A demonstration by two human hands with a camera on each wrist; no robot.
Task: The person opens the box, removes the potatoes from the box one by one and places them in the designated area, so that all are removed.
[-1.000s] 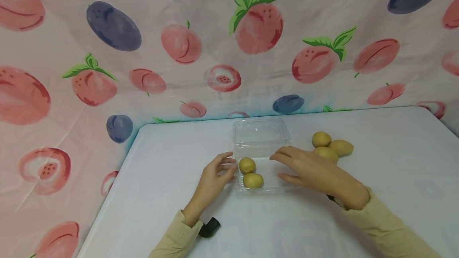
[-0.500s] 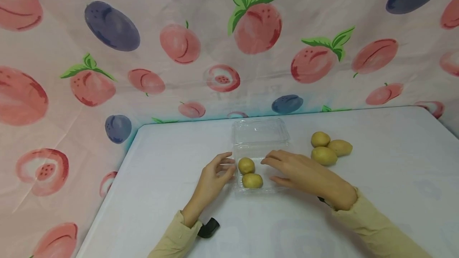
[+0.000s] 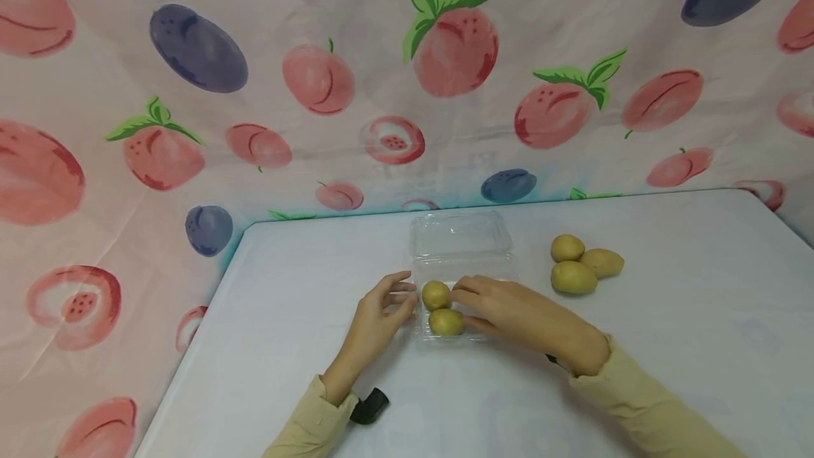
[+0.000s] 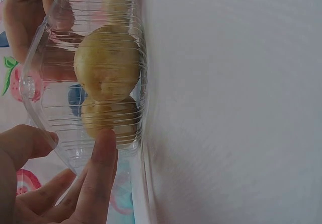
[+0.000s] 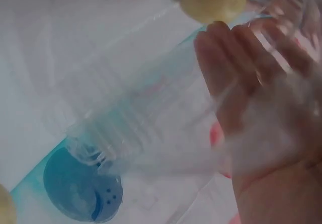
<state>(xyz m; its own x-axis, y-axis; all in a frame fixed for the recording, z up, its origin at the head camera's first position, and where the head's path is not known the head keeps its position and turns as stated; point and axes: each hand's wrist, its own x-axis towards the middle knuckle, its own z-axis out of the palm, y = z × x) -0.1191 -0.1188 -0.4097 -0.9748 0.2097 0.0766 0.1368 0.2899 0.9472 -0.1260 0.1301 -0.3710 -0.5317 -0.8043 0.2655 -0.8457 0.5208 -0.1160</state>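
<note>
Two yellow potatoes, one (image 3: pixel 436 295) behind the other (image 3: pixel 446 322), lie along the left side of a clear plastic clamshell box (image 3: pixel 490 336) whose lid (image 3: pixel 461 235) is folded back. My left hand (image 3: pixel 380 313) is at the box's left wall; in the left wrist view a straight finger (image 4: pixel 100 171) touches the ribbed plastic near a potato (image 4: pixel 108 63). Inside the box my right hand (image 3: pixel 528 313) stretches its fingers to the potatoes' right sides. The right wrist view shows the fingers extended, their tips at a potato (image 5: pixel 214 2); contact is hard to tell through blur.
Three more potatoes (image 3: pixel 574 278) sit in a cluster on the white table (image 3: pixel 687 316), right of the box. A fruit-printed cloth (image 3: pixel 381 76) hangs behind the table and along its left side.
My right hand has moved left across the box, from its right side to the two potatoes. The left hand and the potatoes look unmoved.
</note>
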